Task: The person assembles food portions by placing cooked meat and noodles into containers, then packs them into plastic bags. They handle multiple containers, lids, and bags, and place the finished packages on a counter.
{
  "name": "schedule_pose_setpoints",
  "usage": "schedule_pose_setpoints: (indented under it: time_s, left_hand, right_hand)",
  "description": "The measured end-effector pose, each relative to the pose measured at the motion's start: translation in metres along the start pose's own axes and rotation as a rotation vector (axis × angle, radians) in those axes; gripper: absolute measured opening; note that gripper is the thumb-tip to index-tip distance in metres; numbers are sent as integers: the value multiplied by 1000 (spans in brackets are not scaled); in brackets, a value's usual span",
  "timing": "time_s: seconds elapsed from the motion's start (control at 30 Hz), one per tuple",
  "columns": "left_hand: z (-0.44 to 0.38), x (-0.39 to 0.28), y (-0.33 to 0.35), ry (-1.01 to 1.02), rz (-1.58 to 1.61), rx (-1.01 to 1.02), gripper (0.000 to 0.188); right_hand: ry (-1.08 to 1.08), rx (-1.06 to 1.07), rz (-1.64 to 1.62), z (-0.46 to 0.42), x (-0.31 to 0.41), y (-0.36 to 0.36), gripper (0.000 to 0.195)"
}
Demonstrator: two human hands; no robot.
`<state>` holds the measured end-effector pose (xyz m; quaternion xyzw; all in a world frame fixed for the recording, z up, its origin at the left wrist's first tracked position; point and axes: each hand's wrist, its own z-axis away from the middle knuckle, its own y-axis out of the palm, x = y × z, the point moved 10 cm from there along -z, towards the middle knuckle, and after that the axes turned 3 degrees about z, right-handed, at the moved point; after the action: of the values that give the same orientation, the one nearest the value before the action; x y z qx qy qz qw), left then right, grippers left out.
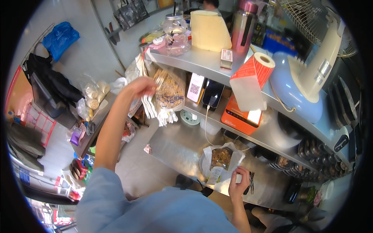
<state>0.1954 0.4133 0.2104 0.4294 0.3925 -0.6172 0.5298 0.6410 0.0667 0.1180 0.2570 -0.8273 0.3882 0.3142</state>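
My left hand (144, 87) reaches out to a clear plastic bag of disposable chopsticks (170, 93) hanging at the shelf end. Its fingertips meet the bag's near side; motion blur hides whether they grip anything. White plastic carrier bags (148, 103) hang just below that hand. On the steel counter, a takeaway bowl of food (221, 157) sits inside an opened white plastic bag (206, 154). A printed paper slip (215, 174) lies over the bowl's near side. Beside the bag's right edge is my right hand (239, 182), thumb and curled fingers apart, with nothing visible between them.
An orange label printer (242, 118), a charging phone (213, 91) and a green kitchen scale (190, 117) stand under the upper shelf. A label roll (263, 62) and a fan (300, 75) rest above. Dark tongs (251, 183) lie right of my right hand.
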Motion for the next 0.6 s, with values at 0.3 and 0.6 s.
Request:
schedule_pose_setpoints:
  time_s: [0.3, 0.6]
  left_hand:
    - [214, 162, 114, -261, 82, 475, 8]
    - [154, 193, 231, 374, -517, 247, 68]
  right_hand:
    - [768, 674, -1050, 29, 65, 163, 32]
    - [409, 197, -325, -60, -41, 109, 25]
